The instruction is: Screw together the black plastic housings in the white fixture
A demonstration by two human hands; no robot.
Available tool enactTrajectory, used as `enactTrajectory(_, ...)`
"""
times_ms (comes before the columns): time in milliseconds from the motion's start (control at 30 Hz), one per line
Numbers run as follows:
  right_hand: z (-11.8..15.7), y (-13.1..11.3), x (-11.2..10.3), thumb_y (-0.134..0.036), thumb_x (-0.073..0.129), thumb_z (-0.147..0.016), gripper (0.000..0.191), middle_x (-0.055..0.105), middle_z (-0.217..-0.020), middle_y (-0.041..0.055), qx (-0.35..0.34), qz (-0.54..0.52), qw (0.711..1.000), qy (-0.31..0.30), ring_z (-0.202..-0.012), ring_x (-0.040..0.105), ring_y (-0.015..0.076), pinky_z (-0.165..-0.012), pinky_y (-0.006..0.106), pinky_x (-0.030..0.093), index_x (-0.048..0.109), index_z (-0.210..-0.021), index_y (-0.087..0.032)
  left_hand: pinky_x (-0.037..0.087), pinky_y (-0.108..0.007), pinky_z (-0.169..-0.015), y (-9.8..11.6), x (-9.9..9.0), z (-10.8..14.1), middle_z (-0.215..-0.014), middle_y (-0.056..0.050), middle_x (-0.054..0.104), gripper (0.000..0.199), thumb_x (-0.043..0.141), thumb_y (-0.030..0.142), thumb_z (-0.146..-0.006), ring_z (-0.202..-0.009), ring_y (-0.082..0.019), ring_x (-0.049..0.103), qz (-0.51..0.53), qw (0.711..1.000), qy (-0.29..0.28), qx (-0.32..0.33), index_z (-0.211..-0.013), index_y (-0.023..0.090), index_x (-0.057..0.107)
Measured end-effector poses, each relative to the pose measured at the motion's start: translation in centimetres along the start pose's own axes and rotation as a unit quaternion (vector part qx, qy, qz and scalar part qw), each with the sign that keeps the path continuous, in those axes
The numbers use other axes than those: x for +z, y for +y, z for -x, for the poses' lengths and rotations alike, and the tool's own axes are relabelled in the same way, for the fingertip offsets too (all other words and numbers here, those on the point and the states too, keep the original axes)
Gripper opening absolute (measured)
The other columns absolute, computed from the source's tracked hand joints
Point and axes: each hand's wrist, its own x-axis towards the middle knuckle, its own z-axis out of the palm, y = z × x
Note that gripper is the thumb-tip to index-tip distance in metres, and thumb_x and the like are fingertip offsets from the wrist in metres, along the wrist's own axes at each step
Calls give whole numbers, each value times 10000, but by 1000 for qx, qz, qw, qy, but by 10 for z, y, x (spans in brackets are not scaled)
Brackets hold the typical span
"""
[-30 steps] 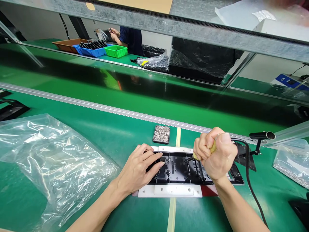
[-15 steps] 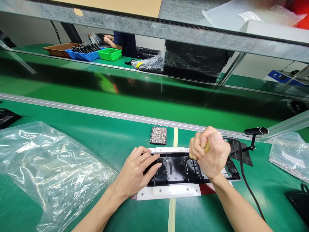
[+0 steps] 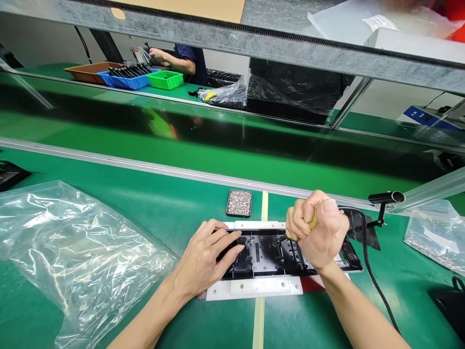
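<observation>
A long black plastic panel [image 3: 259, 257] with ribs and posts lies in a white fixture [image 3: 259, 287] on the green bench. My left hand [image 3: 207, 254] rests on the panel's left end, fingers stretched out and slightly apart. Wrapped in a fist over the panel's right half, my right hand [image 3: 317, 230] grips a corded soldering iron [image 3: 311, 222] with a yellowish handle. Its dark tip points down and left at the panel's inside; the exact contact point is too small to tell. Beyond the fixture sits a small black tray [image 3: 239, 203] of tiny metal pieces.
Clear plastic sheeting [image 3: 90, 257] spreads over the left side. To the right are a tube-shaped holder [image 3: 385, 198], a black cable [image 3: 374, 276] and a bag of small parts [image 3: 434, 237]. Across a metal rail, a co-worker's arm [image 3: 179, 63] is near coloured bins [image 3: 165, 80].
My hands, the iron and the panel hold almost the same place; the view shifts slightly. In the background, the co-worker's forearm has come further into sight.
</observation>
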Motion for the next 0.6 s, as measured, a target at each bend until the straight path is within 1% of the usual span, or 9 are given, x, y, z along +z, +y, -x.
enactTrajectory(267, 0, -1, 1, -483, 558, -969, 439, 270, -464, -70, -4, 1, 1000, -1, -375, 216, 78, -323, 192, 230, 426, -645, -216, 411, -426, -873, -1, 0, 2, -1034, -56, 697, 241, 606, 243, -1038, -1054, -264, 533, 0, 1000, -2, -2, -1272, 188, 621)
enactTrajectory(600, 0, 1, 3, -489, 556, -970, 459, 260, -469, -70, -6, 3, 1000, 9, -377, 215, 81, -324, 200, 218, 407, -632, -218, 417, -441, -889, -4, 0, 5, -1034, -65, 695, 258, 600, 255, -1042, -1053, -269, 528, -2, 1000, -4, -5, -1286, 176, 629)
